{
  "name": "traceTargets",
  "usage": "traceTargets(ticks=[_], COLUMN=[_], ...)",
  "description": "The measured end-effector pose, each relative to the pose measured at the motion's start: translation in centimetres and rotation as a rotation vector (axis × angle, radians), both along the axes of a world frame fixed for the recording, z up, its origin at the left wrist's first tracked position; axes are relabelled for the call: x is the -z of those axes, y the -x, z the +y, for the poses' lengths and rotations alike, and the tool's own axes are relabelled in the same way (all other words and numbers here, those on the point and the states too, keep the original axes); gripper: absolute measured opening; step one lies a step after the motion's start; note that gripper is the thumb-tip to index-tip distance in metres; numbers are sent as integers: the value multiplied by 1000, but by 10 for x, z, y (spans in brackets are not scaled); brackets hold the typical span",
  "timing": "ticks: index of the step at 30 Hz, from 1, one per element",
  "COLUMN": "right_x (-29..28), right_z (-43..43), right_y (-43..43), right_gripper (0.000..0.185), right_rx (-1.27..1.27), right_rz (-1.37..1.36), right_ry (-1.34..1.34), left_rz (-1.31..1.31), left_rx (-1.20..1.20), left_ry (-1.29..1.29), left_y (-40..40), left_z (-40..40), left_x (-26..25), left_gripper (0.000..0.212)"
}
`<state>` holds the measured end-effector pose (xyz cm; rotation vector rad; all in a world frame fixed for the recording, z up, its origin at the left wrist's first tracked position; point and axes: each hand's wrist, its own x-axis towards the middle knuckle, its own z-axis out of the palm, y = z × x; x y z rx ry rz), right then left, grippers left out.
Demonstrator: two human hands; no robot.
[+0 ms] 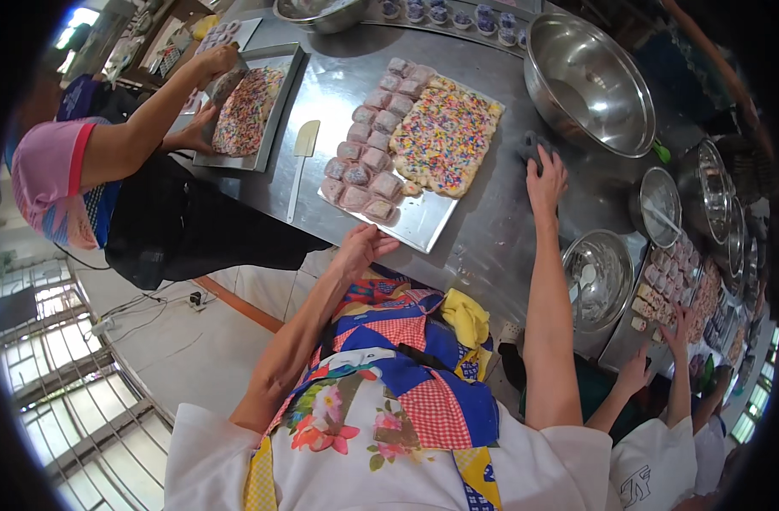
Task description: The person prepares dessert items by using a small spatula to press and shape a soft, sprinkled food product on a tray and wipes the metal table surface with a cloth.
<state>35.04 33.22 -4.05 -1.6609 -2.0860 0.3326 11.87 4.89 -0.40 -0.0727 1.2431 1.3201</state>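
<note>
Before me on the steel table lies a flat metal tray (421, 231). Several rows of pale pink, powder-dusted square pieces (364, 148) fill its left side. A slab topped with coloured sprinkles (450, 137) covers most of the right side. My left hand (363, 249) is at the tray's near edge, fingers extended along it; whether they grip the rim is unclear. To the right of the tray, my right hand (547, 175) presses on a bunched dark grey cloth (529, 147) on the tabletop. A white-handled spatula (303, 153) with a cream blade lies left of the tray.
At left, a co-worker's hands (214, 67) work over a deeper tray (287, 89) with another sprinkled slab. A large steel bowl (594, 83) stands beyond my right hand; a used bowl (599, 278) sits nearer. Other people's hands (680, 326) are over sweets at right.
</note>
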Motion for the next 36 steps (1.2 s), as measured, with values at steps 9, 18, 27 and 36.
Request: traceTargets(ticks=[9,18,27,36], right_x=[43,15,-6,-58], right_z=[-11,-122,-176,-126], right_y=[34,78,41,-22], right_gripper=[43,39,37,39], right_rx=[-333,-633,-987,-222], right_rz=[54,-65,216,418], right_ry=[-209,-136,287,53], left_rz=[81,103,134,72], left_rx=[106,97,116,87], left_ry=[-52,-46,-2,54], left_y=[24,28,34,10], left_z=[15,45,39,14], left_x=[-26,-62,-44,9], left_gripper=[29,28,30,34])
